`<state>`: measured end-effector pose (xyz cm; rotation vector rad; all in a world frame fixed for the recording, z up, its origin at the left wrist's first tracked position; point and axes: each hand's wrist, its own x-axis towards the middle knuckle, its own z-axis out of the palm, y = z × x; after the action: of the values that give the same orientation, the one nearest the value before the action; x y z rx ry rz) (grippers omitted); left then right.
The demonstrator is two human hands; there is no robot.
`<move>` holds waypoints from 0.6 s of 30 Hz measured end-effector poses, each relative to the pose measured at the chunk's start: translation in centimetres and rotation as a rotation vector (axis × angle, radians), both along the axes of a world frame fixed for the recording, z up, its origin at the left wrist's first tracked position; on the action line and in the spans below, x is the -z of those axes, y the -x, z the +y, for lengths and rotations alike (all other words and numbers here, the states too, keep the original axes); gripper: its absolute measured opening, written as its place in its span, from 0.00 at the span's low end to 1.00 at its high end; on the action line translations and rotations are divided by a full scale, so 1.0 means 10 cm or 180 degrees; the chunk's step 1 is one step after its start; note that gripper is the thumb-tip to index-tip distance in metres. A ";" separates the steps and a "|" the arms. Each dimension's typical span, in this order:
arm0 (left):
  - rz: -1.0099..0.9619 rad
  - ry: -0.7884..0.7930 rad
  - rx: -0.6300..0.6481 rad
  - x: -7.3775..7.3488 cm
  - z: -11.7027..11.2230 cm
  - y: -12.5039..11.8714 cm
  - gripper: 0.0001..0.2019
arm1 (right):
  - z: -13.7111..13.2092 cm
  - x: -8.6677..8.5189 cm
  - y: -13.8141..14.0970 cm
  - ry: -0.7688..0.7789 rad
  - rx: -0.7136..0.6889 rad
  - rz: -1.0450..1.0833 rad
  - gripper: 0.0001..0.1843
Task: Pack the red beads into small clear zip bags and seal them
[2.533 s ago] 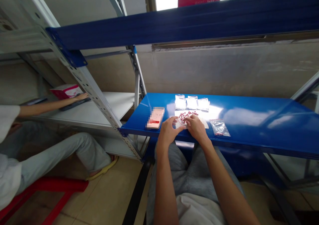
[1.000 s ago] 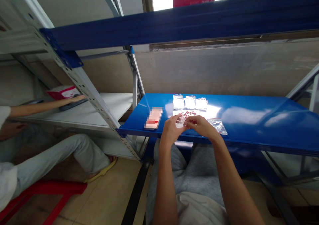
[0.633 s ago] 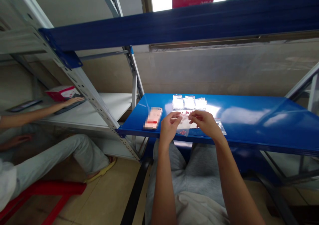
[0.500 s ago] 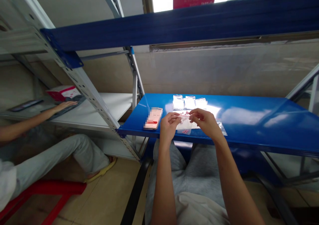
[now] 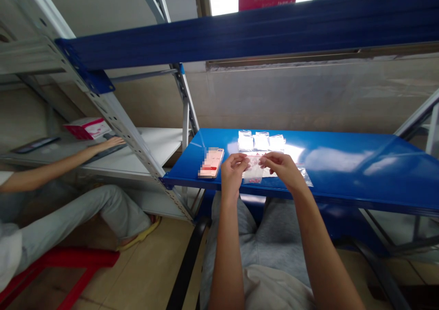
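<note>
My left hand (image 5: 233, 170) and my right hand (image 5: 279, 166) pinch the top edge of a small clear plastic bag (image 5: 253, 172) between them, just above the front of the blue shelf (image 5: 343, 163). Small red pieces lie at the bottom of the bag. Both hands are closed on the bag's upper corners. Behind the bag, a white sheet (image 5: 274, 173) lies on the shelf, mostly hidden by my hands. Three small clear bags (image 5: 261, 141) lie in a row farther back.
A phone (image 5: 211, 162) lies on the shelf left of my hands. Another clear bag (image 5: 303, 173) lies right of my right hand. A second person sits at the left, one hand (image 5: 111, 141) on a white shelf beside a pink box (image 5: 87, 128). Metal uprights stand between the shelves.
My hands lifted the small bag off the shelf and now hold it stretched by its top edge. The neighbour's hand shifted along the white shelf.
</note>
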<state>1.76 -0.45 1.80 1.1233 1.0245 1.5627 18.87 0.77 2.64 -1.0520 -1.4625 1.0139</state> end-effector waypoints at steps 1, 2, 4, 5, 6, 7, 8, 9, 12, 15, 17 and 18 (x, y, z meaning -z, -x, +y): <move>-0.0059 0.0025 0.0030 0.00 0.00 0.00 0.15 | -0.01 -0.01 0.00 -0.0009 -0.0028 -0.0010 0.21; -0.0097 0.0066 0.0059 -0.01 -0.01 -0.01 0.16 | -0.01 -0.02 -0.01 -0.0033 -0.0033 -0.0002 0.21; -0.0077 0.0168 0.0121 -0.01 -0.01 -0.01 0.16 | -0.02 -0.03 -0.01 -0.0087 0.0000 0.0005 0.20; -0.0023 0.0209 0.0155 -0.01 -0.01 -0.01 0.15 | -0.03 -0.04 -0.02 -0.0111 0.0015 -0.0025 0.20; 0.0046 0.0234 0.0191 0.00 -0.01 -0.01 0.15 | -0.03 -0.04 -0.02 -0.0141 0.0025 -0.0075 0.19; 0.0109 0.0239 0.0219 0.00 -0.01 -0.02 0.14 | -0.03 -0.05 -0.02 -0.0179 0.0023 -0.0138 0.19; 0.0156 0.0225 0.0236 0.01 0.00 -0.02 0.14 | -0.03 -0.05 -0.02 -0.0226 0.0012 -0.0202 0.18; 0.0182 0.0199 0.0243 0.01 0.00 -0.02 0.14 | -0.04 -0.06 -0.03 -0.0281 0.0002 -0.0253 0.18; 0.0213 0.0114 0.0232 0.01 0.01 -0.03 0.14 | -0.05 -0.07 -0.03 -0.0397 0.0028 -0.0305 0.17; 0.0265 0.0031 0.0197 -0.01 0.00 -0.03 0.12 | -0.06 -0.09 -0.03 -0.0350 0.0083 -0.0296 0.18; 0.0258 -0.0006 0.0148 -0.01 0.00 -0.04 0.12 | -0.07 -0.09 -0.03 -0.0248 0.0041 -0.0238 0.19; 0.0242 -0.0019 0.0122 -0.01 0.00 -0.04 0.11 | -0.07 -0.09 -0.02 -0.0195 0.0004 -0.0181 0.19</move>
<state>2.19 -0.40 1.92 1.2077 1.0430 1.5035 19.10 0.06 3.53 -1.0448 -1.5294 0.9392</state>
